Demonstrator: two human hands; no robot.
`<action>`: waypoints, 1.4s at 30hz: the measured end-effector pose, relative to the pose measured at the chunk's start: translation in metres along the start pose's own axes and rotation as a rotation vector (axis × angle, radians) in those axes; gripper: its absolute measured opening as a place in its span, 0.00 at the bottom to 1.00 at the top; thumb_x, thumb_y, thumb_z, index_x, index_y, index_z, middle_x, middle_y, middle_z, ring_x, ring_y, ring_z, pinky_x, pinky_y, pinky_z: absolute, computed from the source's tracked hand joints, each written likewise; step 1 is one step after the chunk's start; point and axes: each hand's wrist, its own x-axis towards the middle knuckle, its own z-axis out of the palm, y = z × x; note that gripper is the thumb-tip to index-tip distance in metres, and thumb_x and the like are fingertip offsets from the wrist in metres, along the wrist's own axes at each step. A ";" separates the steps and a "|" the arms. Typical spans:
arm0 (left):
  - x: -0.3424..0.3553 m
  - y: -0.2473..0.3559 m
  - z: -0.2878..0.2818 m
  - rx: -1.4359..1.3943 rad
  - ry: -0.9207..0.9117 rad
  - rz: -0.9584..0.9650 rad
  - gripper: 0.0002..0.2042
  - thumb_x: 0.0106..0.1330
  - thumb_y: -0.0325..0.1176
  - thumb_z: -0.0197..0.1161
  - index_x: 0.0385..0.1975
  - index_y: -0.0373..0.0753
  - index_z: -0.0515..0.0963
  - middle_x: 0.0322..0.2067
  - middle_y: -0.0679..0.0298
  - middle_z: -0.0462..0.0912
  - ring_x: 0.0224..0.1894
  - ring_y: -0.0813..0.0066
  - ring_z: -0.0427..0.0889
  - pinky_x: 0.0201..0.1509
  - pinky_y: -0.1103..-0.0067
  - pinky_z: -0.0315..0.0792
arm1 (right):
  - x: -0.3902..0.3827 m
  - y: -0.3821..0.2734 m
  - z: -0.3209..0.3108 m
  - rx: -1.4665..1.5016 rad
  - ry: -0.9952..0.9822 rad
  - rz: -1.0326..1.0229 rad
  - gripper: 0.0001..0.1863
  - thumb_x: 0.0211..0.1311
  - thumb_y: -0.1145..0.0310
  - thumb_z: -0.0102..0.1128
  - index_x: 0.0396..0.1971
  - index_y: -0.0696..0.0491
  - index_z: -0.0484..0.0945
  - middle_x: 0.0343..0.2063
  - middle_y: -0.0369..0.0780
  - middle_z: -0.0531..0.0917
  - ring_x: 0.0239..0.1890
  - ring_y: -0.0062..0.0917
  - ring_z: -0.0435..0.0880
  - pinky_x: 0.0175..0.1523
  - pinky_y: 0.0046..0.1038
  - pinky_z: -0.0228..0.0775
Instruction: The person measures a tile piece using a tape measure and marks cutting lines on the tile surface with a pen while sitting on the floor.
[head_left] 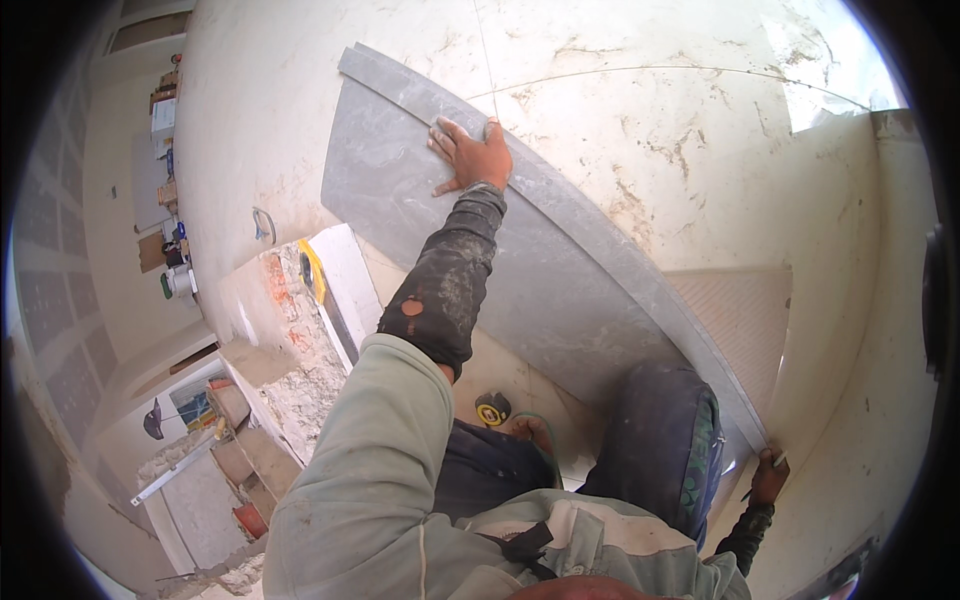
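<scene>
I'm resting the spread left hand [474, 157] on the gray panel [560, 290], upper centre. Right hand [768, 476], lower right: I can't tell its grip.

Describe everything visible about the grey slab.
The grey slab is long and flat-faced, faintly mottled like stone or tile. A narrow matching strip runs along its upper long edge; whether it is separate is unclear. It slants from upper left to lower right over the pale floor; its curve may be lens distortion. The left hand spreads over its edge near the upper end; the right hand is at the lower-right corner. A dark-trousered leg overlaps its lower side.
</scene>
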 end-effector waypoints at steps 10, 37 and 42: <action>-0.002 0.009 0.004 0.023 0.055 0.014 0.41 0.69 0.57 0.44 0.75 0.41 0.39 0.76 0.56 0.37 0.78 0.60 0.33 0.64 0.30 0.28 | -0.006 -0.013 -0.007 -0.039 -0.057 -0.026 0.14 0.60 0.62 0.60 0.29 0.60 0.77 0.23 0.32 0.75 0.28 0.20 0.70 0.35 0.28 0.65; 0.065 -0.047 0.049 -0.027 0.352 0.352 0.31 0.72 0.46 0.40 0.67 0.29 0.59 0.67 0.41 0.60 0.72 0.47 0.51 0.73 0.55 0.49 | 0.016 -0.287 -0.012 -0.477 0.301 -0.811 0.07 0.63 0.67 0.60 0.31 0.56 0.77 0.23 0.46 0.79 0.28 0.46 0.78 0.33 0.37 0.73; 0.061 -0.057 0.045 0.208 0.141 0.160 0.31 0.72 0.50 0.39 0.72 0.41 0.53 0.72 0.51 0.50 0.76 0.55 0.44 0.67 0.35 0.34 | 0.053 -0.445 0.076 0.028 0.282 -0.906 0.08 0.70 0.71 0.55 0.37 0.60 0.80 0.21 0.42 0.76 0.25 0.30 0.76 0.35 0.27 0.71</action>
